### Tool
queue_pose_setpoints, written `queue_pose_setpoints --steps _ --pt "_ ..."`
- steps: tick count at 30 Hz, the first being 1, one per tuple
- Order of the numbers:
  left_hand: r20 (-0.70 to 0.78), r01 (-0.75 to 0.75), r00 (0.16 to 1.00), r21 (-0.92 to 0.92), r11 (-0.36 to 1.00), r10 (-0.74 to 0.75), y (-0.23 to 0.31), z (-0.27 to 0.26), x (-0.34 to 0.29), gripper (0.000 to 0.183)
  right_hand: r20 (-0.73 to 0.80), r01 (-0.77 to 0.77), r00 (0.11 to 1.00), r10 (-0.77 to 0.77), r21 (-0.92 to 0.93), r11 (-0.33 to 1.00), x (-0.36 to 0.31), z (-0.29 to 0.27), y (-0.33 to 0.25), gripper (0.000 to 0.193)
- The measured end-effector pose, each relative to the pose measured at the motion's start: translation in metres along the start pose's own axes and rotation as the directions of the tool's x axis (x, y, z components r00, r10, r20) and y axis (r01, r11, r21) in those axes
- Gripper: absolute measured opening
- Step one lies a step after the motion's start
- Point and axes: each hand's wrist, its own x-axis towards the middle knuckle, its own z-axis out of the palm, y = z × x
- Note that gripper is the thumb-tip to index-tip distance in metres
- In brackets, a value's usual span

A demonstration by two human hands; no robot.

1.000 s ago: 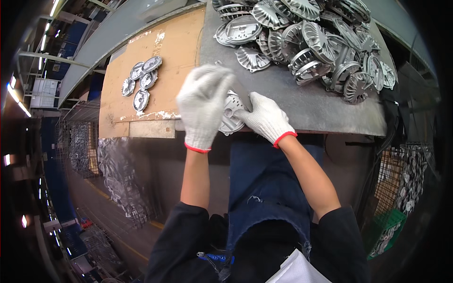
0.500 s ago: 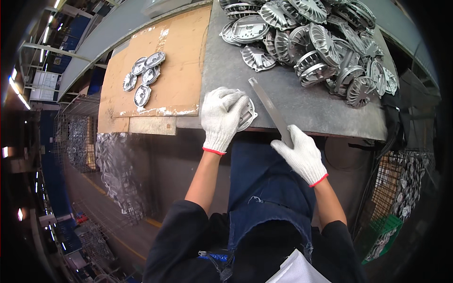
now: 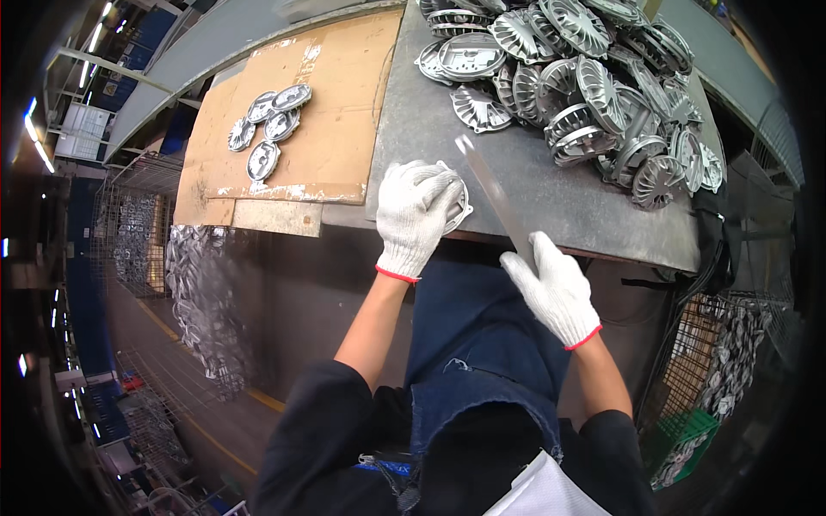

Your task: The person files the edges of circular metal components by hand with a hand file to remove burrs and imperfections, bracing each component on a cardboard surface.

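Observation:
My left hand [image 3: 415, 211], in a white knit glove with a red cuff, is closed over a round cast-metal housing [image 3: 462, 209] at the table's front edge. Only the housing's right rim, with small lugs, shows past the fingers. In my right hand [image 3: 555, 288], gloved the same way, is a long flat metal file [image 3: 495, 189]. Its blade slants up and left over the grey tabletop, slightly blurred, and its tip is apart from the housing. The fingers wrap around the file's lower end and hide it.
A heap of finned metal housings [image 3: 594, 95] covers the table's far right. Several finished-looking housings [image 3: 281, 125] lie on a cardboard sheet [image 3: 344, 112] at left. Wire cages [image 3: 138, 232] of metal parts stand at left. A green crate [image 3: 688, 443] is low at right.
The whole view has shifted and tilted slightly. The file is more blurred now and has moved only slightly. My left hand keeps its hold on the housing.

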Motion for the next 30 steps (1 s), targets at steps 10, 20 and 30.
queue_pose_setpoints --steps 10,20,30 --pt "0.039 -0.084 0.996 0.025 0.996 0.083 0.000 0.002 0.000 0.018 -0.157 0.357 0.894 -0.420 -0.317 0.878 0.011 0.001 -0.019 0.043" --pt "0.084 -0.028 0.996 0.063 0.998 0.022 -0.005 0.000 0.000 0.017 -0.243 0.361 0.883 -0.402 -0.196 0.912 0.003 -0.001 -0.025 0.042" --pt "0.058 0.003 0.998 0.042 0.999 -0.005 -0.003 -0.001 -0.001 0.016 -0.169 0.330 0.913 -0.371 -0.225 0.917 0.006 0.005 -0.020 0.040"
